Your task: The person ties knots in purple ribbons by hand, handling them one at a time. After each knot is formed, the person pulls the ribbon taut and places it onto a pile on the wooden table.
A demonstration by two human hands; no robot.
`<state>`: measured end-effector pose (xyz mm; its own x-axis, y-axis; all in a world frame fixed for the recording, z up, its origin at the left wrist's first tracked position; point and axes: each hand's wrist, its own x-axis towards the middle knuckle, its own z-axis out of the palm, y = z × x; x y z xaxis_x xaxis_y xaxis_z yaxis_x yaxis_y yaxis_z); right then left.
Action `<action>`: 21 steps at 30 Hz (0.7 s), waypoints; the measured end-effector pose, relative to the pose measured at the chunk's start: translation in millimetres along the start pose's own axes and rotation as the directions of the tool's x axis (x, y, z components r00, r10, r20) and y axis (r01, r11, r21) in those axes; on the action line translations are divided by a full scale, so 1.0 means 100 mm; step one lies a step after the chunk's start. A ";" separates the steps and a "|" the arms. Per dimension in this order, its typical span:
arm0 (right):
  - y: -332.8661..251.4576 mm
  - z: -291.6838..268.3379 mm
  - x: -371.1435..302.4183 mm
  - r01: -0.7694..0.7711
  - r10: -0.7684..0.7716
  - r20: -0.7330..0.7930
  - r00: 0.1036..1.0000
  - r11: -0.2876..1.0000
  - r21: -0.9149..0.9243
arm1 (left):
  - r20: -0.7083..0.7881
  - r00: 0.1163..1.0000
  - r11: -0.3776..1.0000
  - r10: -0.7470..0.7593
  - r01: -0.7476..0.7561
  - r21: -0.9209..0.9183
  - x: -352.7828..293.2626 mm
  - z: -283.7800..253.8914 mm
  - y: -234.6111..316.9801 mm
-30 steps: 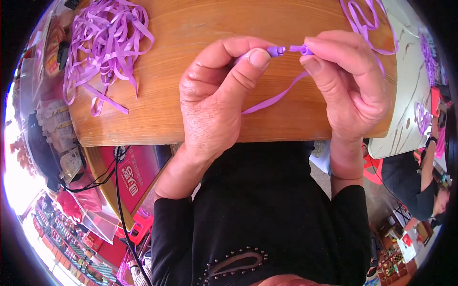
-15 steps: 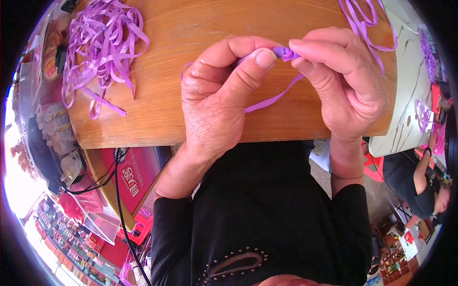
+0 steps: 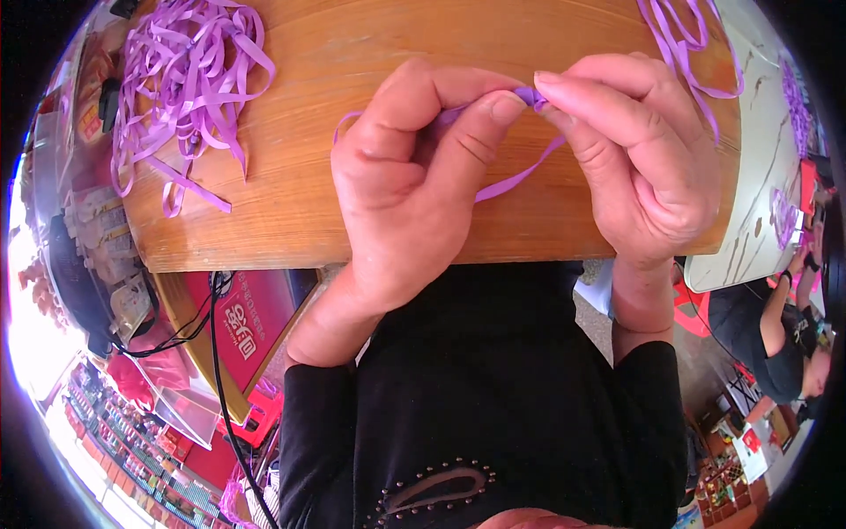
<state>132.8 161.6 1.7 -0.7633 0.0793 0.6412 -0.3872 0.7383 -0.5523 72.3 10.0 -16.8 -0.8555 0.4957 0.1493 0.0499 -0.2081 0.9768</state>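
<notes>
Above the wooden table (image 3: 291, 212), both my hands pinch a purple ribbon (image 3: 515, 181) at a bunched or knotted spot between them. My left hand (image 3: 414, 176) presses the ribbon between thumb and index finger. My right hand (image 3: 643, 150) grips the other side of the bunch with its thumb and fingertips close together. One length of the ribbon hangs in a curve below the fingers, and a loop shows beside the left hand. The fingertips partly hide the bunched spot.
A tangled heap of purple ribbons (image 3: 189, 88) lies at the table's far left. More purple ribbon (image 3: 683, 44) lies at the far right. Beyond it stands a white marbled table (image 3: 740, 229), with another person (image 3: 767, 344) beside it. A black cable (image 3: 216, 353) hangs at the left.
My left hand has rolled and its thumb has shifted slightly right, covering more of the bunched spot. The right hand keeps its pinch in nearly the same place.
</notes>
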 end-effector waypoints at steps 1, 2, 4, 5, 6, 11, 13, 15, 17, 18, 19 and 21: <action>0.00 -0.01 0.00 -0.003 0.003 0.001 1.000 1.000 0.000 | 0.026 0.998 0.986 0.052 -0.056 0.159 0.00 -0.01 0.00; 0.00 -0.02 0.00 -0.009 0.009 0.014 1.000 1.000 -0.012 | 0.027 0.998 0.986 0.049 -0.053 0.158 0.00 0.00 -0.01; 0.00 -0.03 0.00 -0.015 0.016 0.028 0.999 1.000 -0.020 | -0.005 0.997 0.988 0.075 -0.073 0.135 0.00 0.02 -0.04; 0.00 -0.03 0.00 -0.019 0.018 0.038 0.999 0.999 0.030 | -0.005 0.997 0.988 0.073 -0.071 0.136 -0.01 0.03 -0.06; 0.01 -0.04 0.00 -0.024 0.020 0.048 0.999 0.997 0.079 | -0.004 0.999 0.998 0.051 -0.051 0.019 -0.02 0.05 -0.08; 0.00 -0.02 0.00 -0.108 0.109 0.002 0.994 0.981 0.163 | -0.023 0.992 0.966 -0.126 0.117 -0.231 -0.04 0.07 0.00; 0.00 -0.02 0.00 -0.146 0.154 -0.022 0.988 0.964 0.220 | 0.013 0.996 0.963 -0.089 0.089 -0.254 -0.04 0.08 0.01; 0.00 -0.04 0.00 -0.103 0.103 0.008 0.995 0.976 0.189 | 0.002 1.000 0.975 -0.029 0.029 -0.222 -0.05 0.06 -0.04; 0.04 -0.05 0.01 -0.052 0.046 0.032 0.998 0.979 0.199 | -0.009 0.999 0.982 0.031 -0.032 -0.188 -0.05 0.02 -0.07; 0.05 -0.05 0.01 -0.003 -0.009 0.055 0.998 0.979 0.205 | 0.021 0.999 0.990 0.032 -0.029 -0.140 -0.04 -0.01 -0.07; 0.05 -0.05 0.01 -0.002 -0.010 0.057 0.998 0.979 0.205 | 0.051 0.998 0.995 0.032 -0.027 -0.092 -0.03 -0.03 -0.08; 0.05 -0.05 0.00 -0.038 0.022 0.065 0.998 0.965 0.261 | 0.058 0.998 0.995 0.038 -0.033 -0.091 -0.04 -0.04 -0.07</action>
<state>133.4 168.2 1.8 -0.8033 0.0517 0.5933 -0.4795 0.5346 -0.6959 73.2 6.6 -25.0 -0.8215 0.5358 0.1952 0.0310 -0.2999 0.9535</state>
